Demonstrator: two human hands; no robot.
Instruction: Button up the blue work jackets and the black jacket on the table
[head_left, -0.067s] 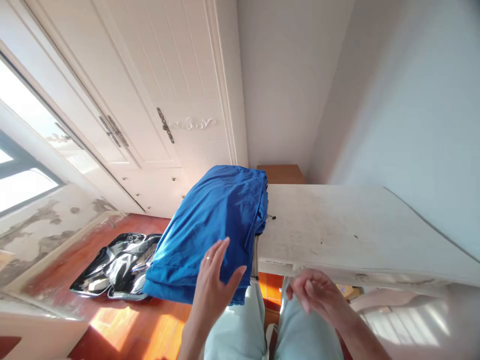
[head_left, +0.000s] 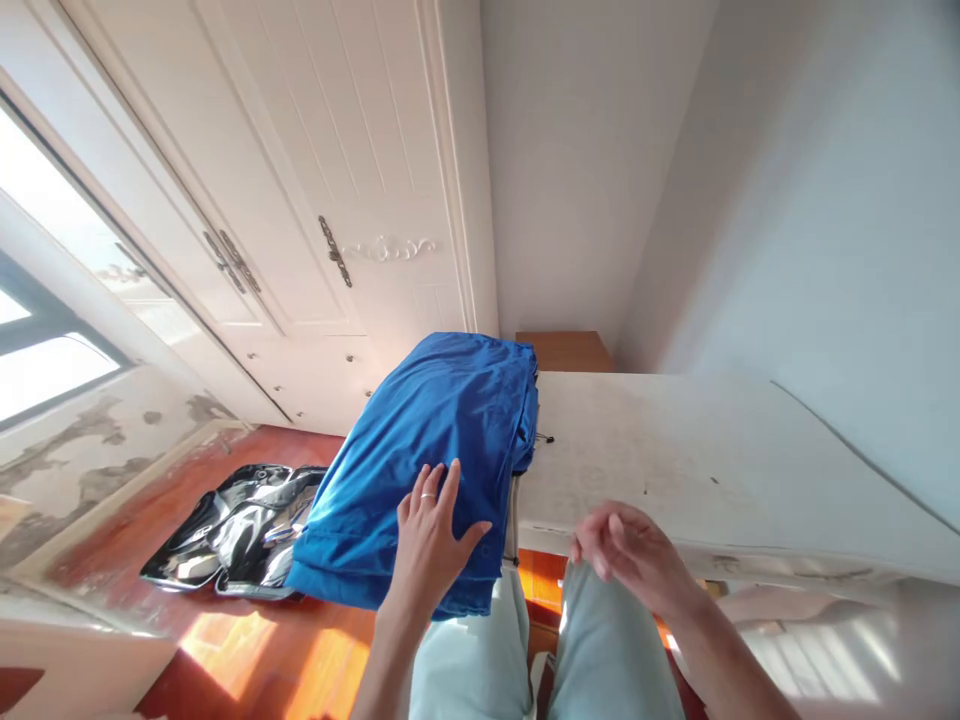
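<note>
A blue folded cloth [head_left: 442, 400], apparently a garment, lies in a thick stack at the left end of the white tabletop. Its left side hangs out past the table, and a dark cord end pokes out on the right. My left hand [head_left: 431, 530] has its fingers spread over the near part of the cloth, palm down, a ring on one finger. Whether it presses on the fabric I cannot tell. My right hand [head_left: 622, 550] is beside the table's front edge, fingers loosely bent, with nothing visible in it. It is apart from the cloth.
An open suitcase [head_left: 232, 530] with dark and light contents lies on the reddish wooden floor [head_left: 255, 650] at left. A white wardrobe [head_left: 300, 150] stands behind. The white tabletop [head_left: 637, 450] stretches right to the wall. A brown wooden piece [head_left: 566, 350] sits beyond it.
Both hands have risen slightly in the view, the left one farther up over the blue cloth, the right one toward the table edge. The cloth has not visibly moved.
</note>
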